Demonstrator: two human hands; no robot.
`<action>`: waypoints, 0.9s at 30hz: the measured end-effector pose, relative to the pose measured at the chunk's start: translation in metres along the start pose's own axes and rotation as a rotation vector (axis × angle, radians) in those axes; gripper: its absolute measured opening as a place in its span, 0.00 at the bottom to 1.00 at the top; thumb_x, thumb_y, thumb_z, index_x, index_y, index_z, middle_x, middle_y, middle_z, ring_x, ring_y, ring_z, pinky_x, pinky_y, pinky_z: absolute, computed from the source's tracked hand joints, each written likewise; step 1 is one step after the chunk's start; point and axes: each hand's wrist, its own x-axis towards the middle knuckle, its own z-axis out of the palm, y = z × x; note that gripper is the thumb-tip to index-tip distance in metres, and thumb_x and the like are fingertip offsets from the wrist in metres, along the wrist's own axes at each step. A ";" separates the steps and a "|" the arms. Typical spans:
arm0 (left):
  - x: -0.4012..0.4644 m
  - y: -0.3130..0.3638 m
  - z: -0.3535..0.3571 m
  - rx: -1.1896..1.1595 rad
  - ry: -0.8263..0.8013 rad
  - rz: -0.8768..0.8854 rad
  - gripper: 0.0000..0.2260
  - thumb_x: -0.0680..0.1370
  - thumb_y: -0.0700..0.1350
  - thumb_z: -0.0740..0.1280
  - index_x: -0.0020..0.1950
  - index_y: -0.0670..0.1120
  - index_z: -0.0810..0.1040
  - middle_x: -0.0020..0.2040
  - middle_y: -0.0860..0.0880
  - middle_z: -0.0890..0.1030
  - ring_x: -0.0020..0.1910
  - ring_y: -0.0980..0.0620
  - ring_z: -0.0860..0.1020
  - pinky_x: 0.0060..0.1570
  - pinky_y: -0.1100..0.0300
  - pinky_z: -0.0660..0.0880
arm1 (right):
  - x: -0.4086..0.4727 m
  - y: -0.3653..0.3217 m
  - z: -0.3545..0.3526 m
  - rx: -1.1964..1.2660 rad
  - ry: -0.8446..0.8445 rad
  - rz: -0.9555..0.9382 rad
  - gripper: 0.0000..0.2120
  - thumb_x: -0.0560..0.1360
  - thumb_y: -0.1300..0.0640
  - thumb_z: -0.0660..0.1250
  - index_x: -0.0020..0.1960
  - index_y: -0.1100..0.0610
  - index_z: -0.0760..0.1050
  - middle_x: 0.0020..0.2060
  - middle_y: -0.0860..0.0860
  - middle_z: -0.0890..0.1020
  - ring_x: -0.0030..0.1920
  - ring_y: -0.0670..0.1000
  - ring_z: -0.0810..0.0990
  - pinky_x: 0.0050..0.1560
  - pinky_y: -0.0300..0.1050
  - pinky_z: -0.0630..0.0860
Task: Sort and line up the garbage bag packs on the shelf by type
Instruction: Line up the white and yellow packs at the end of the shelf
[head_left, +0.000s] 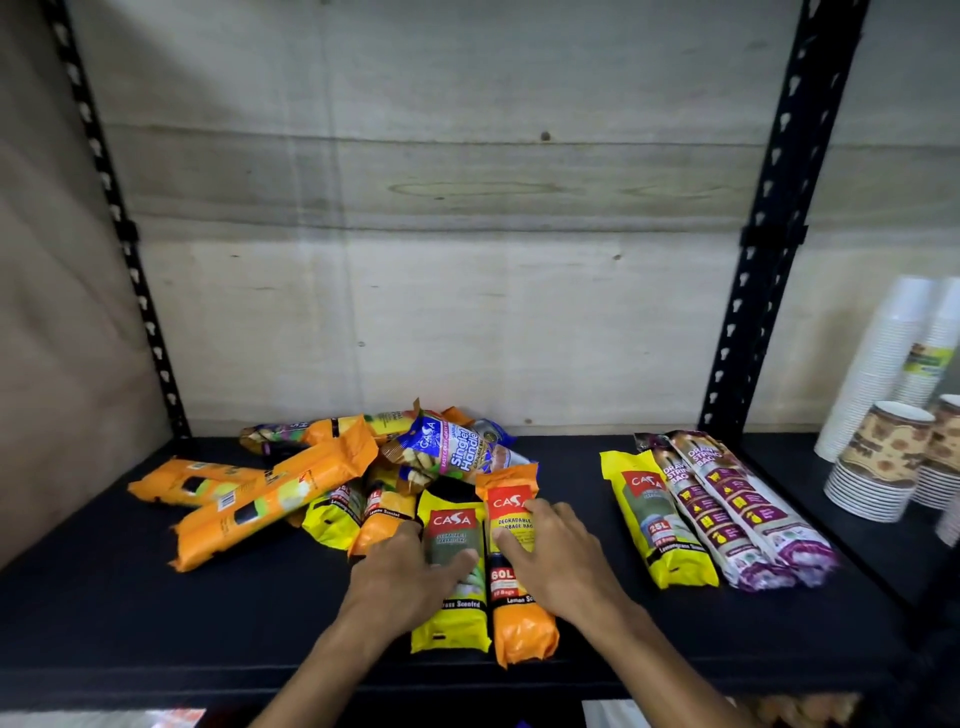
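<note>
A jumbled heap of garbage bag packs (363, 467) lies on the black shelf (156, 613), mostly orange and yellow, with a blue single-handle pack (457, 449) on top. At the front of the heap my left hand (405, 571) rests on a yellow pack (449, 618), fingers around its left side. My right hand (556, 551) lies on the orange 60L pack (522, 623) beside it. To the right, one yellow 25L pack (657, 525) and two purple drawstring packs (737, 504) lie side by side in a row.
Black slotted uprights (769, 218) frame the bay against a plywood back wall. Stacks of white and patterned paper cups (883, 452) stand on the neighbouring shelf at the right. Bare shelf surface shows between the heap and the lined-up packs.
</note>
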 end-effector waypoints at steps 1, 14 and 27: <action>0.000 0.001 -0.001 -0.092 -0.028 -0.030 0.29 0.72 0.63 0.70 0.65 0.48 0.69 0.52 0.53 0.79 0.53 0.50 0.80 0.53 0.57 0.76 | -0.001 0.000 0.000 0.006 0.005 0.006 0.28 0.78 0.38 0.61 0.72 0.52 0.65 0.62 0.52 0.73 0.60 0.53 0.77 0.51 0.45 0.73; -0.003 0.015 -0.025 -0.775 -0.096 -0.069 0.33 0.70 0.44 0.78 0.70 0.45 0.67 0.49 0.44 0.83 0.46 0.46 0.84 0.50 0.50 0.79 | 0.002 -0.008 -0.014 0.469 0.068 0.032 0.20 0.79 0.36 0.56 0.54 0.48 0.78 0.50 0.46 0.81 0.52 0.46 0.80 0.54 0.49 0.78; 0.013 0.062 0.042 -0.505 -0.043 0.277 0.14 0.80 0.46 0.66 0.66 0.51 0.74 0.58 0.56 0.79 0.52 0.61 0.78 0.44 0.67 0.76 | 0.011 0.022 -0.056 0.378 0.046 0.254 0.26 0.81 0.41 0.55 0.70 0.58 0.67 0.63 0.56 0.75 0.61 0.54 0.75 0.61 0.52 0.73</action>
